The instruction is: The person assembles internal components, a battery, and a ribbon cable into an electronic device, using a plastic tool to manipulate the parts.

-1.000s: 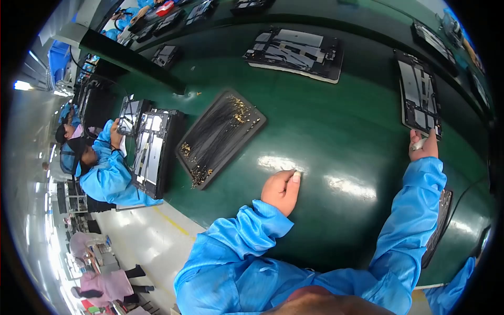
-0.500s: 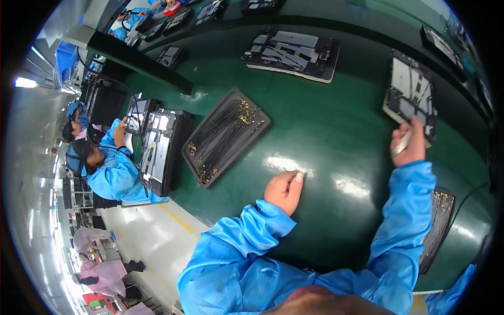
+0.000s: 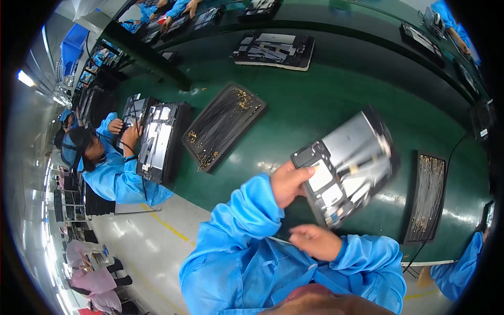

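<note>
Grasps an opened black device (image 3: pixel 349 167) firmly with the left hand (image 3: pixel 287 185), pressing the thumb onto the near corner of the inner face and hiding the other fingers below — probably a pinch close to the rim, to bear the weight without covering much of the inner parts. Holds it above the green table (image 3: pixel 315 105), in front of the body, tilted, with the inner face up and the far end blurred; presumably angled this way for a clear view inside.

Holds the right hand (image 3: pixel 316 242) just below the lower corner of the device, with fingers loosely bent rather than clenched, perhaps close enough to steady that edge. Cannot tell of contact there, nor of anything small within those fingers.

Has a dark tray (image 3: pixel 237 138) at the left, set slantwise, with thin gold-ended cables (image 3: pixel 220 126) laid mostly lengthwise, likely against tangling. Has a narrow tray (image 3: pixel 441 199) at the right too, lined with similar strands (image 3: pixel 427 194) — each placed to the side, seemingly to leave room between for handling.

Shows another opened device (image 3: pixel 273 50) toward the back, resting inner face up, likely to spare the exposed parts. Shares the left end with a co-worker (image 3: pixel 113 176), seated beside a thick black stack (image 3: pixel 157 142).
</note>
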`<state>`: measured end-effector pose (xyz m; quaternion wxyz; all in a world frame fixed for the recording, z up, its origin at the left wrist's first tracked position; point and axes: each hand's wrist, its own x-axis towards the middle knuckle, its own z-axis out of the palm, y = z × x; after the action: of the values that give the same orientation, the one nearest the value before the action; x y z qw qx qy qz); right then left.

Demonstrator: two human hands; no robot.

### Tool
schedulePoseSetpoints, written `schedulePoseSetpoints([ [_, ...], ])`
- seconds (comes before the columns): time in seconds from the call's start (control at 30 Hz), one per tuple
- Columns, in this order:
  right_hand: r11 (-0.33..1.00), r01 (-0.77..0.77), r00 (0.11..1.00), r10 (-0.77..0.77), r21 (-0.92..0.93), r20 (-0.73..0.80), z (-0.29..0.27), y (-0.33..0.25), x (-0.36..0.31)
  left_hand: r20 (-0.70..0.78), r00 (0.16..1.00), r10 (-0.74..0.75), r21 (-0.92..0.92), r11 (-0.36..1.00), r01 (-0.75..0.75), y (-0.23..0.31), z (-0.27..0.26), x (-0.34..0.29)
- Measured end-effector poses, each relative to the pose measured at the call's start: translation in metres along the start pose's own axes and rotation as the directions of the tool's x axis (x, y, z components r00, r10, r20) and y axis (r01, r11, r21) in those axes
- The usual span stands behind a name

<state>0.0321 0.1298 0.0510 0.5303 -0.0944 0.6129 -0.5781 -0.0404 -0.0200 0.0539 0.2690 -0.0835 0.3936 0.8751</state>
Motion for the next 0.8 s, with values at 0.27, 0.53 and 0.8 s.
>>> schedulePoseSetpoints([
  [0.27, 0.979, -0.202, 0.957, 0.195, 0.012, 0.216, -0.001, 0.018, 0.021, -0.005, 0.802, 0.597, 1.0, -0.018, 0.02, 0.021, -0.046, 0.015],
  [0.53, 0.956, -0.292, 0.915, 0.266, 0.042, 0.302, -0.017, 0.021, 0.022, -0.376, 0.55, 0.746, 0.785, -0.059, 0.617, 0.098, -0.159, -0.008],
  [0.8, 0.958, -0.273, 0.932, 0.242, 0.085, 0.269, -0.02, 0.013, 0.03, -0.332, 0.452, 0.828, 0.84, 0.042, 0.541, 0.1, -0.156, -0.016],
])
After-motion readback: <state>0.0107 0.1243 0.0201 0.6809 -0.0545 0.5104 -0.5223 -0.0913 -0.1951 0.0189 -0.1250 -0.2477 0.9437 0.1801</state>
